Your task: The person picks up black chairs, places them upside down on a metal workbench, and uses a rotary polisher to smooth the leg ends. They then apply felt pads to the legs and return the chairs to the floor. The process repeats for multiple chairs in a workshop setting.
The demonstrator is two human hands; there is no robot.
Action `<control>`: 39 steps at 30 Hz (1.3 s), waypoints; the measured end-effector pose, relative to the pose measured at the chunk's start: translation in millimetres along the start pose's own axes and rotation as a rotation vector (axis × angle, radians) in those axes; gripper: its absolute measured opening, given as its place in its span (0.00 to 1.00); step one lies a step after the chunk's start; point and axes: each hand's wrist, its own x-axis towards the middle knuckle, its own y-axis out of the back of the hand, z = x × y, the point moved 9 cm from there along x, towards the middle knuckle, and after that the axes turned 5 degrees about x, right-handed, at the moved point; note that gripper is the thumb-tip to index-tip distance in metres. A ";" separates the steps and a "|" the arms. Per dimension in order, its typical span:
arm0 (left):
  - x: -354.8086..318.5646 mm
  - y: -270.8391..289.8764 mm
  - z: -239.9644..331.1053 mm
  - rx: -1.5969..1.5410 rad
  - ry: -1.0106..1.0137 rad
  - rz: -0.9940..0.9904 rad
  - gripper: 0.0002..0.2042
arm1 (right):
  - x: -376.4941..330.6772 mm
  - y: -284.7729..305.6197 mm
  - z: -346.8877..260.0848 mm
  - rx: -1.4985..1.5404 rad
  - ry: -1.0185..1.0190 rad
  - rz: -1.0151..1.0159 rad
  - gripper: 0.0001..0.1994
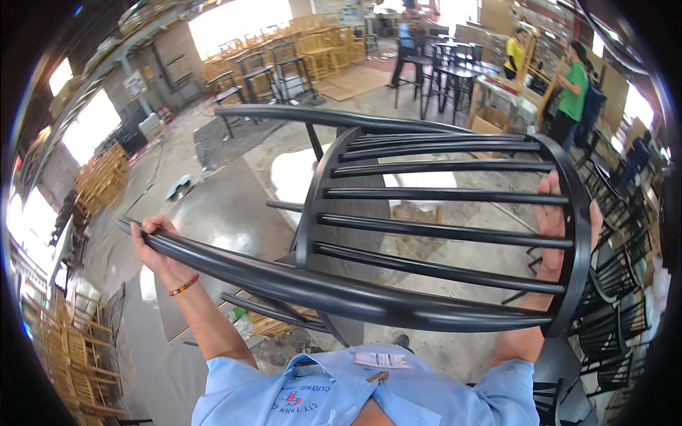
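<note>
Holding a black chair (398, 226) tipped over on its side in front of a blue shirt (440, 394), up off the floor (145, 184), with slats (440, 196) facing the view and the curved top rail (582, 238) to the right. Gripping the left end of the near post (341, 290) with the left hand (152, 259), wrapped around it. Clasping the top rail from behind with the right hand (550, 216), partly hidden by slats. Hands wide apart, supporting opposite ends.

Apparently in the midst of lifting or turning, not yet set down. Seems to call next for a firm, even hold at both ends and free room before any tilt or lowering.

Overlapping, in view, the right edge of a grey sheet (231, 206) below; cannot tell how high above it. Farther out, surrounded by pale wooden chairs (64, 341) at the floor's left edge, black chairs (618, 305) at its right edge, and co-workers (572, 92) in yellow and green toward its far right corner.
</note>
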 end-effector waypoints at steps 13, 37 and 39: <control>-154.3 -415.0 -430.7 -0.062 0.625 -0.882 0.07 | -313.3 318.1 -30.0 -0.624 -0.218 1.412 0.14; -141.9 -190.5 -943.5 0.664 1.095 -1.195 0.08 | -287.5 555.3 153.8 -0.795 -1.143 1.442 0.13; -132.1 -134.2 -932.3 0.696 1.100 -1.162 0.08 | -281.0 549.9 157.2 -1.865 -1.499 0.022 0.14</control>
